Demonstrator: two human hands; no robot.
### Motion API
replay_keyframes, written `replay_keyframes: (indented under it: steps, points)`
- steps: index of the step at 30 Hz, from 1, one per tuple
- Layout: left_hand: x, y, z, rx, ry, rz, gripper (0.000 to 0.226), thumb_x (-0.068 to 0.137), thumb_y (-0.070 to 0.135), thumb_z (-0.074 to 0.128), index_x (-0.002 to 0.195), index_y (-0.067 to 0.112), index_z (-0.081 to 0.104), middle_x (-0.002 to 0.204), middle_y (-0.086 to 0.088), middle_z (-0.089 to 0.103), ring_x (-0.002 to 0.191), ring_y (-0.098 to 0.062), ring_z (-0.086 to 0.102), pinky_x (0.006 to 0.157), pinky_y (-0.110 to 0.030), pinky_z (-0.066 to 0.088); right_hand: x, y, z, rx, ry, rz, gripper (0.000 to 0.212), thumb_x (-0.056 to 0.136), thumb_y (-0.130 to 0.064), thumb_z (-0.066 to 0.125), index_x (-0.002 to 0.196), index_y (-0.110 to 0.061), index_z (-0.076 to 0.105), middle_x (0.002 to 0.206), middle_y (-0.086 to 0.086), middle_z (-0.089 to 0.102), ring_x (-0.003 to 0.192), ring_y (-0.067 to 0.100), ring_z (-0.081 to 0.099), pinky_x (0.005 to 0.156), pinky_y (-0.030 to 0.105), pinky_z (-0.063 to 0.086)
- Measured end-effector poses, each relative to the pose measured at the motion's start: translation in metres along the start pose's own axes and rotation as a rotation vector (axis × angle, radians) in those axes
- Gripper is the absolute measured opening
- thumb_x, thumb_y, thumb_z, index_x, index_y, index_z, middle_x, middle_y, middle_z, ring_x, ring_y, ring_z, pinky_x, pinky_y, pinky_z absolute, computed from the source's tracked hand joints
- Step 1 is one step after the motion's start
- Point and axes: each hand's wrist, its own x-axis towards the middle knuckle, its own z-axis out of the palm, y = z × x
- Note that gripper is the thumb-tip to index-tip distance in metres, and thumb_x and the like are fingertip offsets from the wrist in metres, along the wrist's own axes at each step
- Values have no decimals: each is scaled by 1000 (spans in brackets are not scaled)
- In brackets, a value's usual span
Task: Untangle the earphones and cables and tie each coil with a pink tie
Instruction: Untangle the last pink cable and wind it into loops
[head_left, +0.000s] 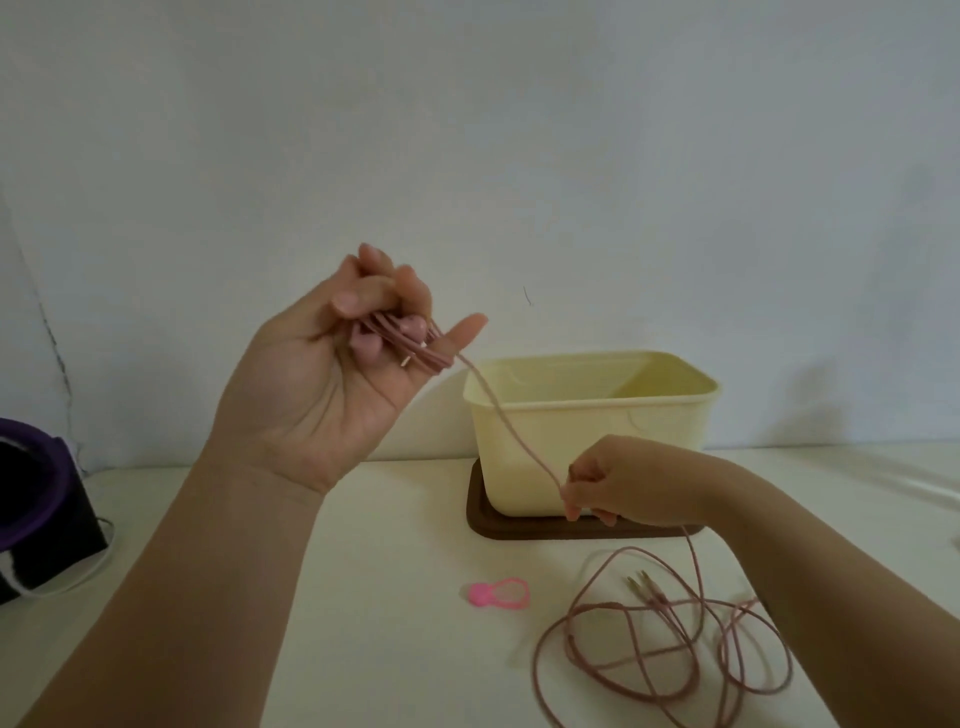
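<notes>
My left hand (332, 374) is raised, palm toward me, fingers curled round a small coil of pink earphone cable (400, 340) with the pink earbuds in it. One strand (511, 431) runs down from the coil to my right hand (608, 480), which pinches it in front of the box. Below that hand the rest of the pink cable (665, 649) lies in loose loops on the white table, its jack plug (641, 582) among them. A pink tie (498, 594) lies flat on the table left of the loops.
A cream plastic box (592, 415) stands open on its brown lid (519, 527) at the back of the white table (395, 597). A black and purple object (36, 493) with a white cord sits at the left edge. A wall rises behind.
</notes>
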Motion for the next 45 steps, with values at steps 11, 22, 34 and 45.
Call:
replay_keyframes:
  steps: [11,22,34,45]
  points:
    - [-1,-31,26,244,186,-72,26,93,21,44,74,13,58,50,7,40,58,-11,63,82,-53,52,-21,-29,-34,608,842,-316,42,88,1,50,108,-35,59,106,-18,64,100,-2,59,85,17,44]
    - [-8,-37,26,273,-119,-342,20,99,17,44,97,3,59,63,-2,57,81,-20,63,99,-52,44,-38,-44,-32,825,162,-659,22,86,-8,61,108,-11,62,87,0,72,86,13,68,81,25,50]
    - [-16,-13,38,442,115,-65,31,103,15,29,100,-2,54,70,-13,57,87,-29,60,110,-51,28,-17,-29,-22,504,598,-388,21,96,-24,49,88,-32,66,70,-20,65,64,-3,60,58,7,42]
    - [7,-14,4,-2,519,540,27,104,25,27,101,16,53,82,3,73,88,-13,71,79,-42,48,-19,-29,-9,402,-103,-353,26,99,-22,46,92,-16,70,87,-5,73,89,6,67,85,28,53]
